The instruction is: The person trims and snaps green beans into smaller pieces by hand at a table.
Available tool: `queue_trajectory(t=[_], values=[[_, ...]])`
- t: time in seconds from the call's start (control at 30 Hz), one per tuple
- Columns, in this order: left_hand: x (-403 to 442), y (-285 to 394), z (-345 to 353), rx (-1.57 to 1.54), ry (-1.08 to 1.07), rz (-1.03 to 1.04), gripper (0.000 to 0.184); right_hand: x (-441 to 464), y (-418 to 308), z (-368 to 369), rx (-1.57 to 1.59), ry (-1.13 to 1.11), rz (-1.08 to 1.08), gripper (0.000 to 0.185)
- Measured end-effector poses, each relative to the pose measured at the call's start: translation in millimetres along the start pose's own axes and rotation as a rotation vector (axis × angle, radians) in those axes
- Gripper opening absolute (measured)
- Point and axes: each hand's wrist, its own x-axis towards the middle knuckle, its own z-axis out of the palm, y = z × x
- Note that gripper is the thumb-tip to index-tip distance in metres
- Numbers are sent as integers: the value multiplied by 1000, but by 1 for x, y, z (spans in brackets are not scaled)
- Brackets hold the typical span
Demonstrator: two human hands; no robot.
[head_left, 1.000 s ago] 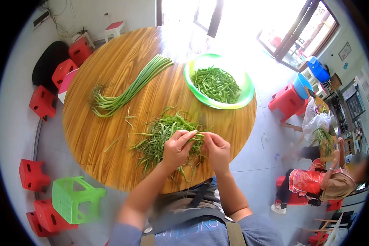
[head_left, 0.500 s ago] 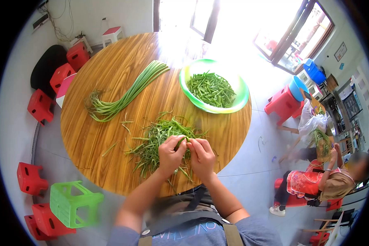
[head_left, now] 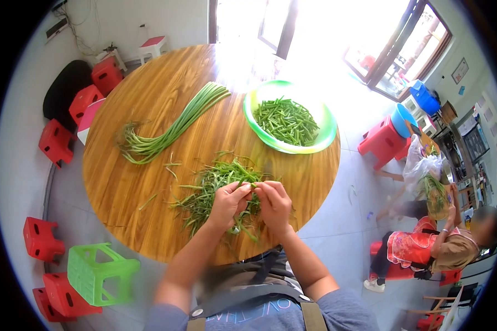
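Note:
My left hand (head_left: 226,205) and my right hand (head_left: 273,205) meet over a loose heap of green leaves and stem scraps (head_left: 207,190) near the table's front edge. Fingertips of both hands pinch a short green stem (head_left: 253,186) between them. Behind the heap, slightly right, stands a green and white bowl (head_left: 326,140) holding many cut green stem pieces (head_left: 286,121). A bundle of long green stems (head_left: 174,129) lies uncut on the left side of the round wooden table (head_left: 116,193).
Red stools (head_left: 41,239) and a green stool (head_left: 102,273) stand left of the table. On the right, a seated person (head_left: 442,245) in a red apron handles greens (head_left: 433,190) beside a plastic bag (head_left: 422,165). A blue basin (head_left: 403,120) rests on a red stool.
Since a second ago, both hands have come closer together and shifted slightly left over the heap. The camera view has also moved a little. The pinched stem now shows less.

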Motion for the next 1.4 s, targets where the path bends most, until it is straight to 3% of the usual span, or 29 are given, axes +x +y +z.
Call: queue_trajectory(t=[0.07,0.13,0.2,0.23,0.33,0.37,0.5,0.6,0.73,0.97,1.07,1.2,1.33,1.4], values=[[-2,9,3,31,-49,-37,12,-1,-6,2,84,54,139,10],[-1,8,2,217,-158,179,14,-4,-10,5,88,111,187,9],[-6,14,5,81,-104,-50,15,-2,-14,6,215,170,271,10],[-5,13,6,94,-99,-57,15,-2,-17,7,279,202,314,10],[-4,6,6,65,-91,-88,15,5,-17,-2,624,189,753,13],[-3,8,5,14,-89,-100,16,10,-20,-3,684,140,763,12],[0,10,-3,-70,-95,-75,15,7,-7,-5,79,-8,173,17],[-1,8,-5,-23,-138,-75,14,13,-24,-17,29,-152,243,18],[3,0,-6,46,-156,-77,13,17,-20,-19,212,-201,304,15],[0,1,0,191,-161,38,15,4,-26,-4,416,38,529,10],[-1,1,3,225,-164,82,16,5,-28,-7,746,184,837,10],[1,-3,-3,151,-167,10,18,9,-24,-5,862,218,791,11],[4,-3,-5,49,-139,-31,18,30,-15,-22,992,497,786,10],[5,0,-8,-60,-130,-42,18,29,3,-38,1139,440,793,11]])
